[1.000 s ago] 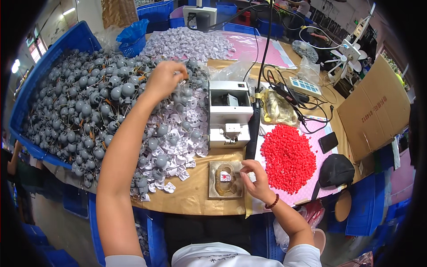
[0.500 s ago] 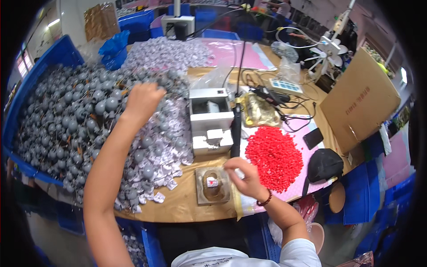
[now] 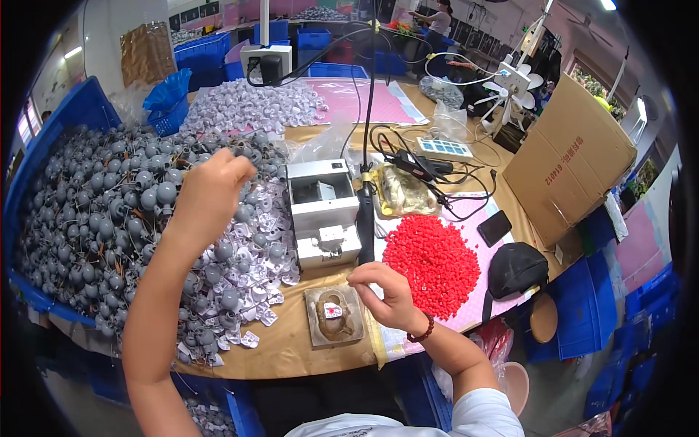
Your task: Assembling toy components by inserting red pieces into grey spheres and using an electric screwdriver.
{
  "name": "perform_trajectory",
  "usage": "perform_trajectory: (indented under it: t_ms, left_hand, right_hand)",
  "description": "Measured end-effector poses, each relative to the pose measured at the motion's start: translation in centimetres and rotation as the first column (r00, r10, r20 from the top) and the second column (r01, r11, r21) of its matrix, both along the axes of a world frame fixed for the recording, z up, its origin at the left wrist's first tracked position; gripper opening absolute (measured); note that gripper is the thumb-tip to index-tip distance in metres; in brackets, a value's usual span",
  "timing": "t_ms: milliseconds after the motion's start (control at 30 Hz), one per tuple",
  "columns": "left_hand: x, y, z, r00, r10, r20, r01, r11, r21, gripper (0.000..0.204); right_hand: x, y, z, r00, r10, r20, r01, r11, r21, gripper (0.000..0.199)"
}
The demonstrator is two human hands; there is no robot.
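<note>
My left hand (image 3: 211,191) hangs over the border between a heap of grey round bulb-like parts with thin wires (image 3: 109,207) and a spread of white plastic pieces (image 3: 251,295). Its fingers are curled together, and what they may hold is hidden. Just right of a square block with an oval hollow (image 3: 314,336), my right hand (image 3: 393,297) has thumb and forefinger pinched; anything between them is too small to name. A white piece with a red spot (image 3: 333,311) sits in the hollow. Close beside that hand lies a pile of small red parts (image 3: 433,266).
A white box-shaped device (image 3: 324,211) stands behind the block, with a dark upright pole (image 3: 366,218) beside it. Farther right are cables, a phone (image 3: 494,228), a black cap-like item (image 3: 517,271) and a cardboard sheet (image 3: 571,160). A blue bin wall (image 3: 73,109) bounds the left.
The view has shifted, so the table sits lower and more to the left. My left hand appears slightly nearer, still curled over the heap; my right hand keeps its pinch beside the block.
</note>
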State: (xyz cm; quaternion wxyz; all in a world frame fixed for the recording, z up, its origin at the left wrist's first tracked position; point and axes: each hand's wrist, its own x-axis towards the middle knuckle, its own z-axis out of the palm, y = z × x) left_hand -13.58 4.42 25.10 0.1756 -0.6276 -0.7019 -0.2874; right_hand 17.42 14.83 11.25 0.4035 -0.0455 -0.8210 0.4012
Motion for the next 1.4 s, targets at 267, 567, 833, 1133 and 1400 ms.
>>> perform_trajectory:
  t_ms: [267,567,833,1133,1400]
  left_hand:
    - [-4.3,-3.6,-1.4,0.969,0.119,-0.217,-0.198,0.899,-0.391,0.010]
    - [2.3,-4.3,3.2,0.761,0.015,0.648,0.147,0.970,-0.195,0.011]
    - [10.7,-4.4,-5.8,0.031,0.042,0.999,0.684,0.727,-0.051,0.015]
    - [14.1,-7.1,-15.6,-0.696,0.190,0.692,0.481,0.840,0.253,0.042]
    - [18.0,-10.2,-23.9,-0.060,0.065,0.996,0.264,0.963,-0.047,0.037]
  right_hand:
    - [0.5,-0.3,-1.2,0.998,0.045,0.048,-0.043,0.998,-0.035,0.020]
    - [0.3,-0.4,0.3,1.000,0.018,0.014,-0.019,0.999,0.033,0.024]
    - [-0.2,-0.9,1.9,0.980,0.196,0.037,-0.192,0.977,-0.092,0.042]
    - [2.9,-1.8,-4.5,0.932,0.315,0.182,-0.076,0.658,-0.749,0.029]
    - [2.1,-0.7,-8.8,0.901,0.010,0.433,-0.089,0.983,0.163,0.020]
